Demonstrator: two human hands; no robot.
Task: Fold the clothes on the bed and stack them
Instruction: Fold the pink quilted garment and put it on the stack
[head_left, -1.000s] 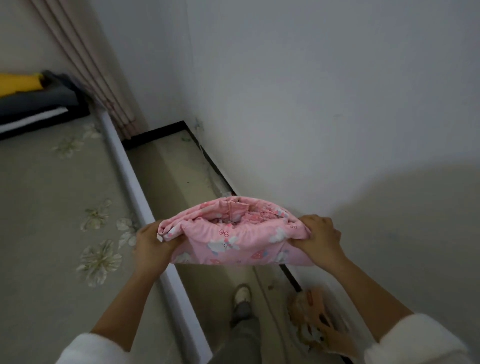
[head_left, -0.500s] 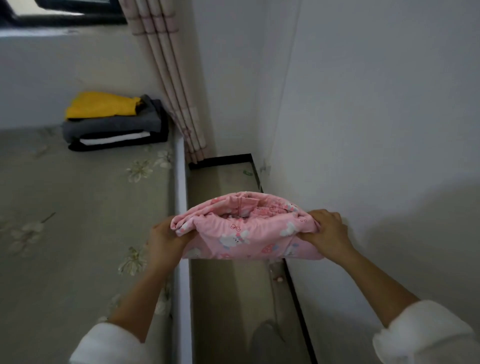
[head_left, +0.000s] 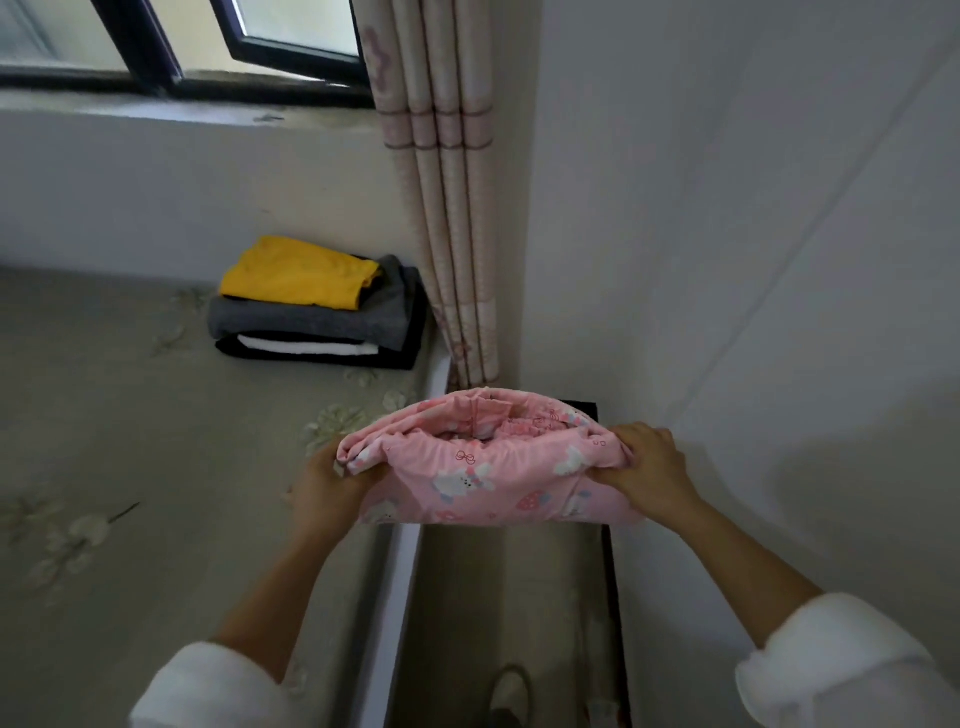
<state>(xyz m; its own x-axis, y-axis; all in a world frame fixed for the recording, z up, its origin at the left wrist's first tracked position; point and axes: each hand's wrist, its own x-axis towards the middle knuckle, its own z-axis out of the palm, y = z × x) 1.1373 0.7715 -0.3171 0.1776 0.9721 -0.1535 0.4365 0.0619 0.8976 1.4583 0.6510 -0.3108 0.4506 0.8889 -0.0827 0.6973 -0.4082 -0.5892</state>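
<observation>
A folded pink cotton garment (head_left: 483, 467) printed with white rabbits hangs in the air between both hands. It is nearer the person than the stack of folded clothes (head_left: 317, 312), to that stack's right and well apart from it. It is held by its two ends, most likely so that the folds stay together and the bundle stays flat on its way to the stack. The stack has a yellow piece on top of grey, white and black layers, and it rests on the grey floral bed (head_left: 130, 441). A striped cream curtain (head_left: 452, 234) hangs just right of the stack. The left hand (head_left: 324, 483) has its grip closed round the bundle's left end, with fabric draped over part of the fingers. The right hand (head_left: 649, 467) has its grip closed on the right end, knuckles up and fingers curled into the cloth. Both forearms reach forward, roughly level, with the white sleeves pushed back. Folding of this piece looks finished, and what seems left is to lay it on the stack.
</observation>
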